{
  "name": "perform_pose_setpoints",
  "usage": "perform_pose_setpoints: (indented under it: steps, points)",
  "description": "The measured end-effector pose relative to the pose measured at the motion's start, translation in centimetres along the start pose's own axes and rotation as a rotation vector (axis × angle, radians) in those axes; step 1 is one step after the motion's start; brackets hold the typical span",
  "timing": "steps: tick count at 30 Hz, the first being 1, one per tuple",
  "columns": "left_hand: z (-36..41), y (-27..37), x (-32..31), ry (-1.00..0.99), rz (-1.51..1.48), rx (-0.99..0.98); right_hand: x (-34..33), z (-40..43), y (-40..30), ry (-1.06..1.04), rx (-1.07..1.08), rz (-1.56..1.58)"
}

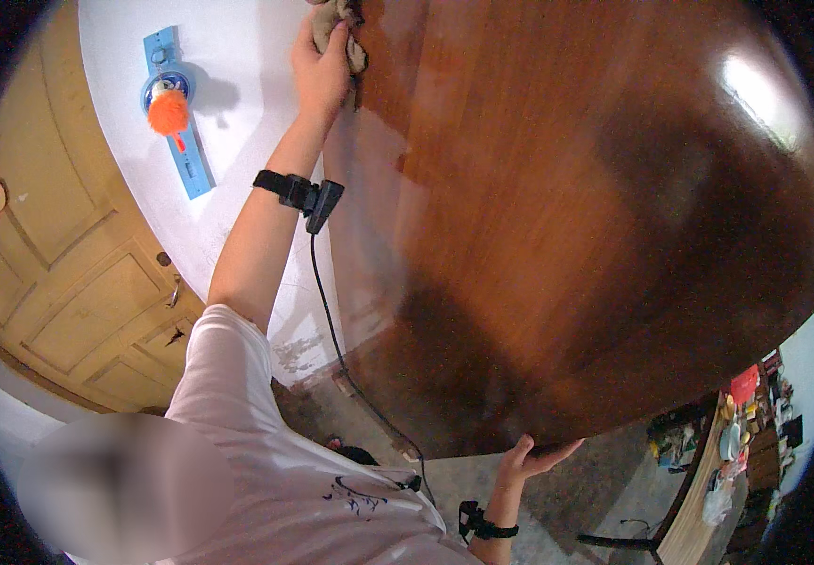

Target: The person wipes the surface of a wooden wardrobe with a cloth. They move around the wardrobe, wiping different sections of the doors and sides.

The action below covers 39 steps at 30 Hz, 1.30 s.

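My left hand [325, 67] reaches far up along the wall side, with its fingers closed on a greyish-brown cloth [340, 35]. The cloth lies against the edge of a large glossy brown wooden panel [477, 176], where the panel meets the white wall. At the panel's near edge, my right hand [530, 462] is spread, its thumb up against the edge and its fingers stretched along it. Part of that contact is hidden. Each wrist wears a black strap with a small device; a black cable runs down from the left one.
A light blue strip [191, 159] with an orange fluffy pendant [168, 113] hangs on the white wall [230, 42]. Left of it stands a yellow-brown panelled door [71, 141] with a handle. At lower right, a cluttered wooden table [689, 487] stands on the concrete floor [569, 487].
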<state>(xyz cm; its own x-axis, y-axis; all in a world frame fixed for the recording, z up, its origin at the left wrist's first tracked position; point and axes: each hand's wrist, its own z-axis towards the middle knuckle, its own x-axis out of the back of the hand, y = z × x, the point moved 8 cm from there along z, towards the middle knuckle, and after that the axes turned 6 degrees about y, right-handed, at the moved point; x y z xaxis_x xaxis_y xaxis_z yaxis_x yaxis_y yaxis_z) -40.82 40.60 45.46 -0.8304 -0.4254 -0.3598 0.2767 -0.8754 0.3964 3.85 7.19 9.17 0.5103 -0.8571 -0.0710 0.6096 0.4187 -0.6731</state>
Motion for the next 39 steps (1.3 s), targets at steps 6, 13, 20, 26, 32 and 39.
perform_pose_setpoints:
  steps: [6, 13, 20, 26, 32, 39]
  points:
    - [-2.3, 9.2, -3.3, -0.098, -0.063, -0.006, 0.0, 0.2, -0.5, -0.027, 0.057, -0.011]
    - [-5.1, 18.3, -6.4, -0.185, -0.104, -0.562, -0.5, 0.9, -1.3, -0.043, 0.049, -0.014]
    - [-9.7, 24.9, -9.3, -0.253, -0.287, -0.647, -0.7, 1.1, -1.8, -0.038, 0.016, 0.055]
    - [-14.7, 29.3, -10.6, -0.394, -0.361, -0.745, -0.8, 1.1, -1.9, -0.045, 0.021, 0.059]
    - [-20.3, 32.5, -11.1, -0.465, -0.443, -0.91, -0.8, 0.8, -1.4, -0.028, -0.018, 0.091]
    - [-24.1, 32.6, -10.1, -0.673, -0.434, -0.944, -0.8, 0.7, -2.0, -0.027, -0.015, 0.055]
